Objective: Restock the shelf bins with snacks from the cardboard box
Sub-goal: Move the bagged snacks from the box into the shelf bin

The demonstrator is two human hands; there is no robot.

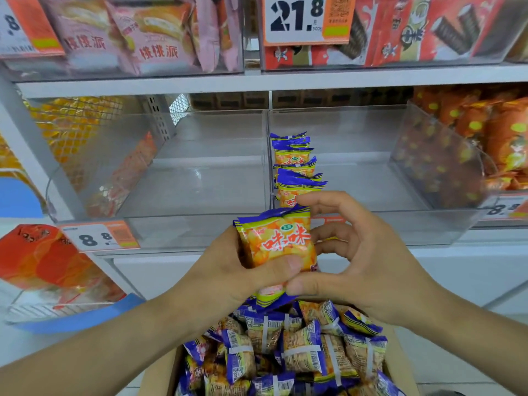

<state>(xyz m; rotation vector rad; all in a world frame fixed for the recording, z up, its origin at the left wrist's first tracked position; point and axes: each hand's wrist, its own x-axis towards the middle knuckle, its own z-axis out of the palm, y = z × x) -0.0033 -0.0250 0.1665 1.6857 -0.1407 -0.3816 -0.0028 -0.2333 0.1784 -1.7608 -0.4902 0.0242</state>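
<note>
Nearest to us, at 6 o'clock, we see the cardboard box [155,375], open and heaped with orange and blue snack packets [303,352], most lying back side up with their barcodes showing.

Directly above the box, at the centre, we see both hands meeting on a small stack of snack packs [278,247]. The left hand [228,270] grips the stack from 9 o'clock, its thumb pressed across the lower front of the foremost pack and its fingers curled behind. The right hand [368,252] comes in from 3 o'clock: its thumb tip touches the bottom edge of the stack just beside the left thumb, while its curled fingers [320,200] arch over the upper right corner. We cannot tell whether those fingers actually touch the wrapper.

Beyond the hands, at 12 o'clock, we see two clear shelf bins side by side. The right bin [428,224] holds a single row of the same packs [295,164] standing upright against its left wall. The left bin [177,227] shows only its bare floor; a price label [98,237] reading 8.8 hangs at its lower left corner.

At 3 o'clock a further bin holds orange bags [497,132]. Farthest, at 11 and 1 o'clock, the upper shelf [257,80] carries pink packs [154,38] and red packs [428,27], with a price tag [297,18] reading 21.8.
</note>
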